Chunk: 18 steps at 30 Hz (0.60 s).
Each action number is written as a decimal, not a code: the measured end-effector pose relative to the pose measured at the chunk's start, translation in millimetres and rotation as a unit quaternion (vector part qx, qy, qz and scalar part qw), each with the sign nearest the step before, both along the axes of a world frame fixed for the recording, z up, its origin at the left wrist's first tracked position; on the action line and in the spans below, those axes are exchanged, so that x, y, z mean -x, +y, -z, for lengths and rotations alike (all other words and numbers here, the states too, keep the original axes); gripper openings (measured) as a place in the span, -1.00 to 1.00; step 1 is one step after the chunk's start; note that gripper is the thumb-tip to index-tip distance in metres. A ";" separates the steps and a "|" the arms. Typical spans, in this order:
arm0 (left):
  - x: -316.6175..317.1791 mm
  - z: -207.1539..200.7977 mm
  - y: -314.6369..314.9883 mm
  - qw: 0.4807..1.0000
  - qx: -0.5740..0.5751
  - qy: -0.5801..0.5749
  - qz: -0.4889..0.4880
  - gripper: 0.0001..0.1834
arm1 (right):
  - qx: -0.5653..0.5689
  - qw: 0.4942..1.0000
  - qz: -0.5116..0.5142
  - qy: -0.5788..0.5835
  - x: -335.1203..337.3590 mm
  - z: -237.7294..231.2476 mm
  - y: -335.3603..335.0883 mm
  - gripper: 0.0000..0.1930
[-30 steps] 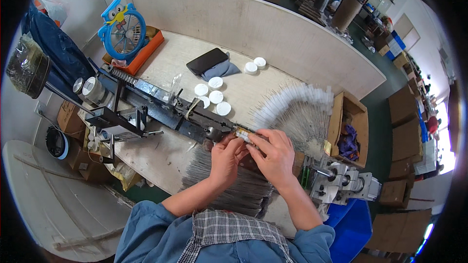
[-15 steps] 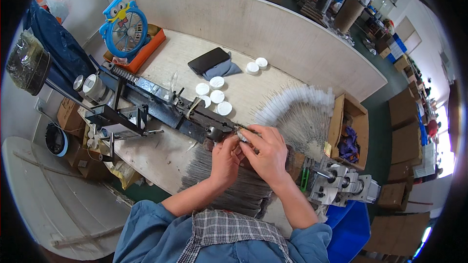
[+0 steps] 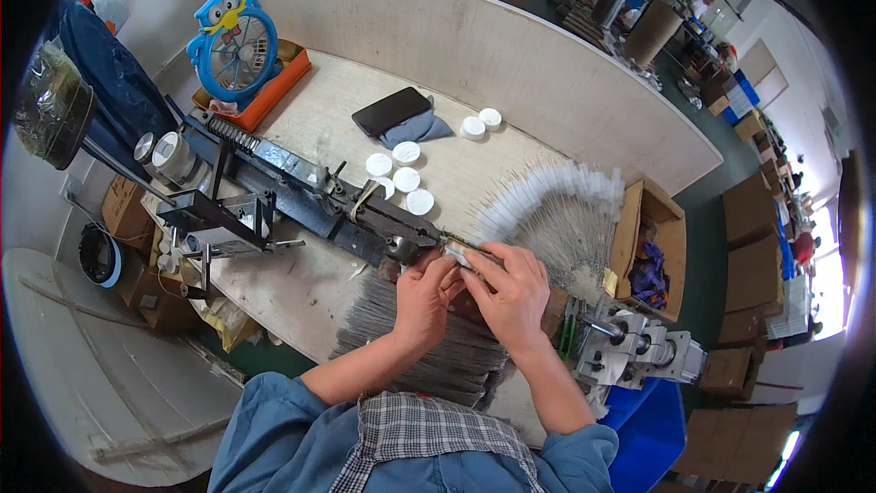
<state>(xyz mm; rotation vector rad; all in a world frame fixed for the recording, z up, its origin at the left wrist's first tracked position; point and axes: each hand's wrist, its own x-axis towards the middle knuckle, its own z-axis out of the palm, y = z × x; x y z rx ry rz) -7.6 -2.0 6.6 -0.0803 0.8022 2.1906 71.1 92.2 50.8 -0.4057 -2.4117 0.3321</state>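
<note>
At the near right end of a long black metal bench fixture, my two hands meet with fingertips close together. A small whitish piece shows between them, too small to name. My left hand is closed, its thumb and forefinger pinching at the piece's near side. My right hand is closed too, with curled fingers on the piece's right side. Just below my hands lies a thick bundle of thin grey wires. Beyond my right hand fans out a pile of similar wires with white ends.
Several round white tins and a black phone on a grey cloth lie behind the fixture. A blue fan stands in an orange tray at the back left. To the right are a cardboard box and a metal clamping device.
My right hand has shifted slightly right and down, uncovering more of the whitish piece. My left hand stays nearly in place.
</note>
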 end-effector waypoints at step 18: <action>-5.3 -4.8 1.3 1.000 0.023 0.000 0.001 -0.79 | -0.001 1.000 0.015 0.015 -4.8 9.1 1.1 -0.71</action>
